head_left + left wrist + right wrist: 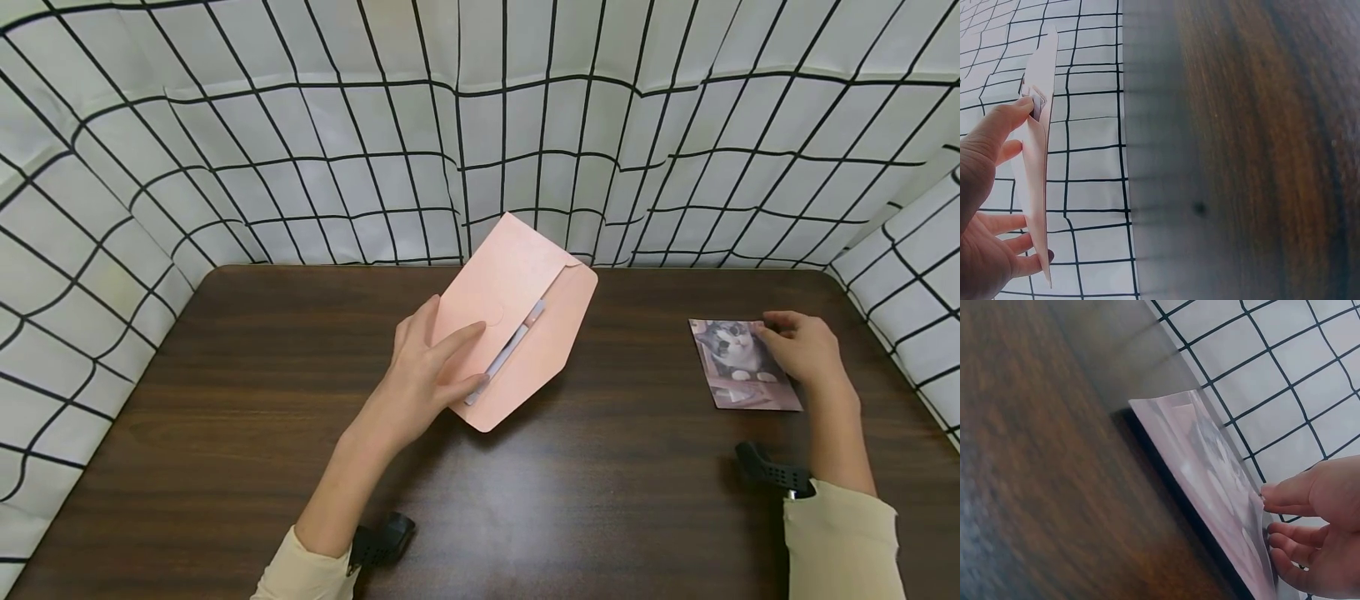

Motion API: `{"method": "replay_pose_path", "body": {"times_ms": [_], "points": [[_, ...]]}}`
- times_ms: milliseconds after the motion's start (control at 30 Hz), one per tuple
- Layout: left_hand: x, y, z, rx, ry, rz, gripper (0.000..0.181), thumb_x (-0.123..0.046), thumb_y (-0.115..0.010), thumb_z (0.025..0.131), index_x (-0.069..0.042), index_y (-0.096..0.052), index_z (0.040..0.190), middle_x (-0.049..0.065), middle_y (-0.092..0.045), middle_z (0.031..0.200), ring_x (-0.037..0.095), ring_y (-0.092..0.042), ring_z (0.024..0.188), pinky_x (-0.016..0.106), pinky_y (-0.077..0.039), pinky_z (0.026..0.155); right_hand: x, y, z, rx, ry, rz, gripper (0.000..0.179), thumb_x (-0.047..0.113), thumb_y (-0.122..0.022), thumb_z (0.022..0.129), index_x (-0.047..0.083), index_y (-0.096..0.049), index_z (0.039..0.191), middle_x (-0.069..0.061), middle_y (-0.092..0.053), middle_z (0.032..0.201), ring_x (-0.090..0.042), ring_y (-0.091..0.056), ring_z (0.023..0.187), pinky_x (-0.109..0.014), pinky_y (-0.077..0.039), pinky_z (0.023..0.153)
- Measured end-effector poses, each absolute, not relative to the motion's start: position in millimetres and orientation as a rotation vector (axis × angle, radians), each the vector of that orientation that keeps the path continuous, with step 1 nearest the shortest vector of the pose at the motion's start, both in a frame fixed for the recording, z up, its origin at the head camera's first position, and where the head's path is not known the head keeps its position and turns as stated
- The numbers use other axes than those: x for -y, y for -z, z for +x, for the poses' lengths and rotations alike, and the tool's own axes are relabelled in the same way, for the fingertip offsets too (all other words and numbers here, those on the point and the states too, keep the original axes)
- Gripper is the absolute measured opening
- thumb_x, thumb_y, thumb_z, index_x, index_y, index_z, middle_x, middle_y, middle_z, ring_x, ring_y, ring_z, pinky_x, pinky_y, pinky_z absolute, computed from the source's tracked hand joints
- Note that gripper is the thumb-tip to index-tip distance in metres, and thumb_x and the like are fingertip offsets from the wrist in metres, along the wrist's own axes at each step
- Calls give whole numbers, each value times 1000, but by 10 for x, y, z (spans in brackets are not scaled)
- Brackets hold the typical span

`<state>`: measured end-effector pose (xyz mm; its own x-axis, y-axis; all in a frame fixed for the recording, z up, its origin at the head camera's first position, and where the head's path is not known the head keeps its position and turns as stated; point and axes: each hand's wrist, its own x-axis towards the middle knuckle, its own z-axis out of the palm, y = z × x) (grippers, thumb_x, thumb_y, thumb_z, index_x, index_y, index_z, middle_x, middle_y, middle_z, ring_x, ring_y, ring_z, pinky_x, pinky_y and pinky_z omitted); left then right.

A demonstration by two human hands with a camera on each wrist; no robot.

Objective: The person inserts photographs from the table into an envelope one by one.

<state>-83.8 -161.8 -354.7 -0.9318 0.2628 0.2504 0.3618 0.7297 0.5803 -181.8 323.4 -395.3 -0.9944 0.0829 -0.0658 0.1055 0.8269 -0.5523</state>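
I hold the pink envelope (517,308) at a slant above the counter (262,450), gripped in my left hand (423,371), with thumb and forefinger on its near face and the other fingers behind it. My right hand (810,354), well to the right of the envelope, pinches the upper right corner of a kitten picture card (738,358) between thumb and fingers. A narrow grey-and-pink strip (506,352) shows at the envelope's mouth, close by my left thumb; it may be the edge of something tucked inside, but it is too small for me to be sure. I judge the work to be partway along: the envelope is in hand with its mouth facing me, and the card's corner is between my fingers. What is not done is plain enough: the card lies outside, apart from the envelope, and the envelope's mouth is not closed up.
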Motion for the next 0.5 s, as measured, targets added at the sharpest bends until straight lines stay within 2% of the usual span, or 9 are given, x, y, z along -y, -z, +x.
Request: {"method": "replay_pose_path", "body": {"times_ms": [100, 333, 500], "points": [[1615, 3549, -838, 2780, 977, -507, 54, -21, -84, 93, -14, -67, 143, 30, -18, 170, 47, -18, 155, 64, -40, 114, -3244, 3978, -1826, -2976, 887, 140, 48, 17, -46, 111, -20, -47, 141, -49, -44, 140, -63, -47, 126, -72, -42, 100], [1609, 3551, -839, 2787, 966, -503, 54, -21, -85, 93, -14, -67, 143, 30, -18, 170, 48, -19, 155, 63, -40, 114, -3234, 3989, -1833, -2969, 894, 156, 47, 10, -59, 106, -21, -48, 139, -51, -42, 140, -66, -44, 128, -74, -40, 104], [1606, 3555, -838, 2781, 964, -510, 54, -21, -85, 92, -14, -67, 143, 30, -19, 169, 48, -19, 155, 64, -40, 114, -3211, 3979, -1816, -2960, 944, 185, 44, 9, -60, 105, -18, -51, 138, -49, -42, 142, -65, -43, 130, -73, -39, 104]]}}
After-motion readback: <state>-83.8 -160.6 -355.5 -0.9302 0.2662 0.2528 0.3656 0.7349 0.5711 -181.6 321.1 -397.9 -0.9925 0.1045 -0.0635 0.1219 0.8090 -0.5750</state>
